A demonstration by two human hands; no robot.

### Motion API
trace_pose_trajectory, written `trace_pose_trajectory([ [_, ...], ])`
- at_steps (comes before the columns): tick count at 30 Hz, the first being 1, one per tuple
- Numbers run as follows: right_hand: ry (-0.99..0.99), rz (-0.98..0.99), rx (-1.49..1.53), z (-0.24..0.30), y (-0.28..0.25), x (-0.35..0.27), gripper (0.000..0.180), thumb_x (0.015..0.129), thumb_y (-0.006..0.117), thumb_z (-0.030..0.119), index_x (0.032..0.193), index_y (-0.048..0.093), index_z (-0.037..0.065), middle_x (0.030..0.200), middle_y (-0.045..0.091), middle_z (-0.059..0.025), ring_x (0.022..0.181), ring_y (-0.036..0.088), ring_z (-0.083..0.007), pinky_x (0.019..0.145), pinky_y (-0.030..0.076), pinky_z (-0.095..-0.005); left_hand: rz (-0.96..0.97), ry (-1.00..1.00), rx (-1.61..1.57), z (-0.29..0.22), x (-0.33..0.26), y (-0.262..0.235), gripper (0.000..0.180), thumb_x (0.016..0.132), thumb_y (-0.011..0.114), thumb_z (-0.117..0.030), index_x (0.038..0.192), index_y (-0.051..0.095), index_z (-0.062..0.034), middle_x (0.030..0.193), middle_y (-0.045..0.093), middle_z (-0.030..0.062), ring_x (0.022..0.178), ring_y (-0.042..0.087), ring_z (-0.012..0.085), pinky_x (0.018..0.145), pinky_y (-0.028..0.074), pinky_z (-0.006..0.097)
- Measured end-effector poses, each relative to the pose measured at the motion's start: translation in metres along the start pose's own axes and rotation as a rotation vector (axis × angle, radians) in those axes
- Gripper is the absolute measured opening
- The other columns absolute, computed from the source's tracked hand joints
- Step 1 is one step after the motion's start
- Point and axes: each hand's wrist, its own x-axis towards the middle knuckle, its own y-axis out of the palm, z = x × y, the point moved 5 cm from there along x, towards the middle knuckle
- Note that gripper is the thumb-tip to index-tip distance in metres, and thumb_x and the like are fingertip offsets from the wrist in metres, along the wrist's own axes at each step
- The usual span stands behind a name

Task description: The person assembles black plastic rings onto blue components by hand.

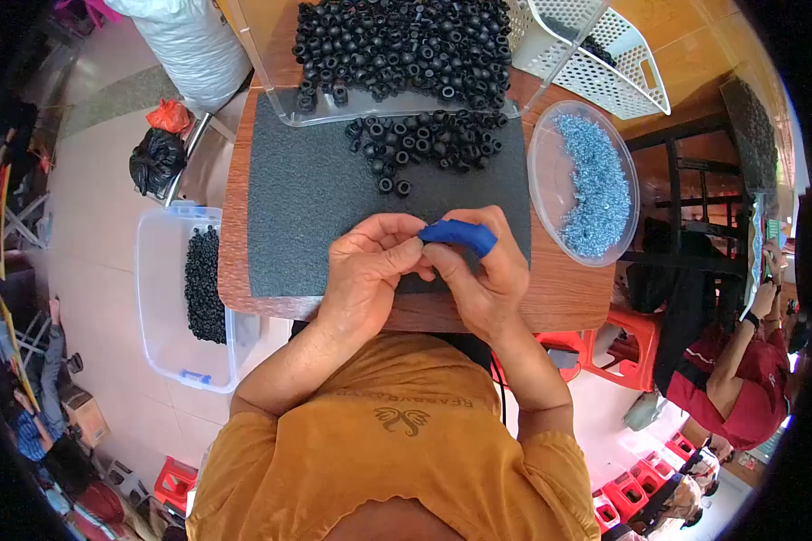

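Note:
My left hand [368,270] and my right hand [483,270] meet over the near edge of a dark grey mat [307,198] on a wooden table [568,302]. The right index finger wears a blue finger cover [458,234]. Fingertips of both hands pinch together at something small between them; what it is stays hidden. A loose heap of black rubber rings [429,140] lies on the mat just beyond my hands. A round clear dish of small pale blue metal pieces [591,185] sits to the right.
A clear tray full of black rings [397,45] stands at the table's far edge, with a white perforated basket [604,54] beside it. On the floor at left is a clear bin [167,298] holding black rings. Red stools and a person in red [740,379] are at right.

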Motion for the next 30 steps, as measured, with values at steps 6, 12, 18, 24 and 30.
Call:
trace_pose_trajectory([
  [6, 0.161, -0.126, 0.162, -0.009, 0.0, -0.013, 0.014, 0.073, 0.068, -0.003, 0.086, 0.063, 0.001, 0.082, 0.059, -0.0113, 0.072, 0.059, -0.0192, 0.061, 0.045, -0.0274, -0.043, -0.098, -0.058, 0.002, -0.002, 0.007, 0.018, 0.085, 0.059, -0.004, 0.102, 0.057, 0.0017, 0.091, 0.063, 0.0107, 0.073, 0.063, 0.0199, 0.066, 0.051, 0.033],
  [12, 0.322, -0.244, 0.569, -0.017, 0.009, -0.021, 0.016, 0.082, 0.058, -0.007, 0.097, 0.059, -0.001, 0.093, 0.061, -0.0097, 0.086, 0.061, -0.0174, 0.075, 0.048, -0.026, -0.05, -0.11, -0.077, 0.001, -0.002, 0.009, 0.017, 0.085, 0.061, -0.006, 0.101, 0.058, 0.0009, 0.099, 0.064, 0.0098, 0.073, 0.061, 0.0167, 0.064, 0.05, 0.03],
  [18, 0.491, -0.218, 0.76, -0.023, 0.014, -0.027, 0.016, 0.083, 0.057, -0.007, 0.097, 0.059, 0.0, 0.097, 0.061, -0.0112, 0.089, 0.061, -0.0185, 0.074, 0.05, -0.0267, -0.038, -0.218, -0.071, 0.008, -0.002, 0.006, 0.018, 0.086, 0.062, -0.011, 0.102, 0.06, -0.0015, 0.088, 0.063, 0.0087, 0.066, 0.059, 0.0186, 0.058, 0.048, 0.033],
  [24, 0.343, -0.145, 0.326, -0.019, 0.005, -0.026, 0.015, 0.081, 0.06, -0.005, 0.096, 0.061, 0.0, 0.095, 0.06, -0.0082, 0.088, 0.059, -0.018, 0.073, 0.047, -0.0264, -0.037, -0.249, -0.045, 0.009, -0.003, 0.003, 0.018, 0.085, 0.063, -0.01, 0.099, 0.061, -0.0001, 0.085, 0.063, 0.0098, 0.064, 0.058, 0.0188, 0.056, 0.047, 0.032],
  [30, 0.056, -0.035, -0.024, 0.003, -0.008, -0.004, 0.015, 0.073, 0.067, -0.003, 0.087, 0.063, 0.0, 0.093, 0.059, -0.0092, 0.083, 0.052, -0.0217, 0.073, 0.043, -0.031, -0.065, -0.176, 0.05, 0.005, -0.005, 0.003, 0.017, 0.084, 0.065, -0.01, 0.095, 0.063, 0.0016, 0.08, 0.063, 0.007, 0.063, 0.058, 0.0144, 0.055, 0.047, 0.026],
])
